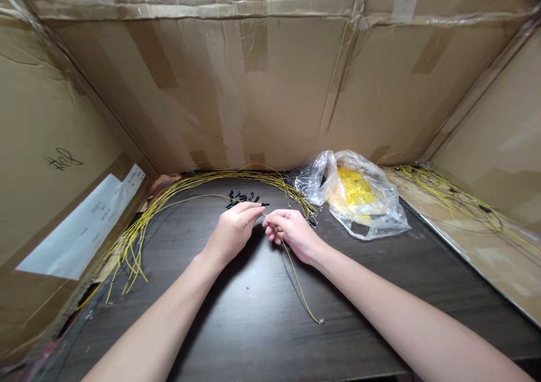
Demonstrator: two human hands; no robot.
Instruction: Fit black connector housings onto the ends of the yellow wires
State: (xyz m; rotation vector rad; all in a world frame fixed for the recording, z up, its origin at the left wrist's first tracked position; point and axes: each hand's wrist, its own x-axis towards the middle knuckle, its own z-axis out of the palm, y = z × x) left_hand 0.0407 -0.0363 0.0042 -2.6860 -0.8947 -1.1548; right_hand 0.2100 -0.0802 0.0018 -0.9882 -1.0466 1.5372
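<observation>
Near the middle of the dark table (228, 314), my left hand (239, 224) pinches a small black sleeve (265, 204) at its fingertips. My right hand (291, 230) is closed on a thin yellow wire (296, 275), its fingertips almost meeting the left ones. From the right hand the wire runs down toward me and ends in a small terminal on the table. Several black sleeves (243, 198) lie loose just behind my left hand. The exact spot between the fingertips is too small to make out.
A bundle of yellow wires (169, 187) curves along the back and left of the table. A clear plastic bag (380, 221) with small yellow parts stands right of centre. More yellow wires (448, 193) lie on cardboard at the right. Cardboard walls (296, 78) enclose the back and sides.
</observation>
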